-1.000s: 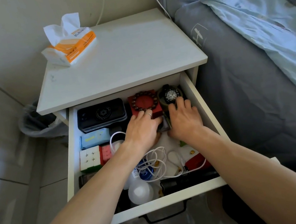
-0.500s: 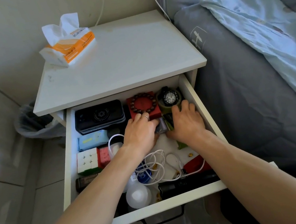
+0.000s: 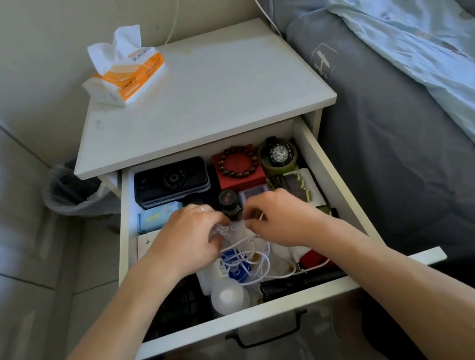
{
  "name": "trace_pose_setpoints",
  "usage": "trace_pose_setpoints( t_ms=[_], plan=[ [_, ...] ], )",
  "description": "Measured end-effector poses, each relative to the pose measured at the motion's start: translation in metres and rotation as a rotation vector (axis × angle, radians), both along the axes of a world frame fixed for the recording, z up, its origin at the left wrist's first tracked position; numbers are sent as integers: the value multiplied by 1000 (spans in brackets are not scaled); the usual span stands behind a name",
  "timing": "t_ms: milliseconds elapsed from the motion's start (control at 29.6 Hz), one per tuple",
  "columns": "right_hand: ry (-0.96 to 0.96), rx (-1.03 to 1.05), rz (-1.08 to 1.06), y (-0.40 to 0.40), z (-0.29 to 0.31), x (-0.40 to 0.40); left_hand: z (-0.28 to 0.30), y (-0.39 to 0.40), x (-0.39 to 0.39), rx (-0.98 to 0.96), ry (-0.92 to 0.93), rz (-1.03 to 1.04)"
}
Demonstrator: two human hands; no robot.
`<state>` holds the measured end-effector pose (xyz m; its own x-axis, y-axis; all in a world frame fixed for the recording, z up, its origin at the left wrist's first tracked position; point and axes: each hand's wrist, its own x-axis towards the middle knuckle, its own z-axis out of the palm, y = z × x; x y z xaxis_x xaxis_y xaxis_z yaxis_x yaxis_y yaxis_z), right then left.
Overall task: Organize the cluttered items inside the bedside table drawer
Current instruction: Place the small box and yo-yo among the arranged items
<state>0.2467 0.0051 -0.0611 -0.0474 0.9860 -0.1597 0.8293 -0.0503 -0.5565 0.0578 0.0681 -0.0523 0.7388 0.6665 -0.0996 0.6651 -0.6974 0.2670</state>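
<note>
The white drawer of the bedside table stands pulled out, full of small items. At its middle my left hand curls its fingers on a small clear bag of dice. Close to its right, my right hand pinches a thin strand of the tangled white cable. Just behind the fingers stand a small dark bottle and a purple card box. Along the back lie a black case, a red box with a bead bracelet and a watch.
A light blue box sits at the left, a dark packet at the right. Near the front are a blue spool, a white round cap, a black flashlight and a red item. A tissue pack lies on the tabletop; the bed is at right.
Both hands have drawn back from the rear of the drawer to its middle, uncovering the dark bottle, purple box and packet. My fingers now close on the dice bag and cable.
</note>
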Motion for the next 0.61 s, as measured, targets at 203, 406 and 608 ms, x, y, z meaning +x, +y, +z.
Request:
trace_pose_setpoints(
  t_ms=[203, 406, 608],
  plan=[
    [165, -291, 44, -3, -1, -6, -6, -15, -27, -71, -187, 69],
    [278, -320, 43, -4, 5, -8, -12, -19, -34, -142, -235, 168],
    [52, -93, 83, -18, -1, -14, -6, -19, -41, -116, -427, 272]
  ],
)
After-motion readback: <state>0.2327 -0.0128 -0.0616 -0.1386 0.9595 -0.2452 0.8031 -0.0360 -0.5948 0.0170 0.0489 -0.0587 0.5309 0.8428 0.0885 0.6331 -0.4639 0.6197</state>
